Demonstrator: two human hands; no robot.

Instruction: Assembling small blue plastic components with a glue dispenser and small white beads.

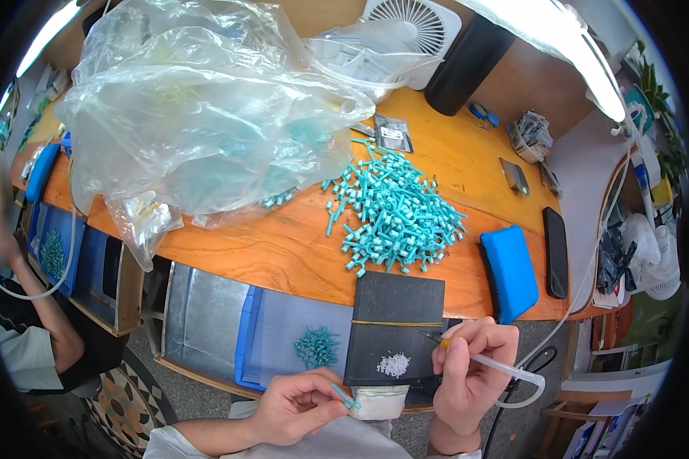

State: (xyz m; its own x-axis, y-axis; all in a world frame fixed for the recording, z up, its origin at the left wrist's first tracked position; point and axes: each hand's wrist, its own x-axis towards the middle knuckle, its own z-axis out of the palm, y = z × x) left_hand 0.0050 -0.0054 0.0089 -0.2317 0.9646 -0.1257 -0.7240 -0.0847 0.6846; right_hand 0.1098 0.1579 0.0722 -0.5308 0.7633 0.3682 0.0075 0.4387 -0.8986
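My left hand (295,409) is closed at the lower middle, pinching a small teal plastic piece (344,396) between thumb and fingertips. In my right hand (475,375) is a suction pen (499,366) with a yellow collar, a thin dark tip and a clear tube curling from its back end. That tip points left over a black board (398,294), which has a yellow rubber band round it. On the board, just below and left of the tip, lies a heap of tiny white parts (393,365). A pale folded cloth (380,403) shows under the board's front edge.
A large heap of teal pieces (398,206) covers the wooden table (268,256) behind the board. More lie in a blue tray (272,329). Big clear plastic bags (207,115) fill the back left. A blue pouch (509,273) and black phone (555,252) lie right. Another person's arm (50,314) shows left.
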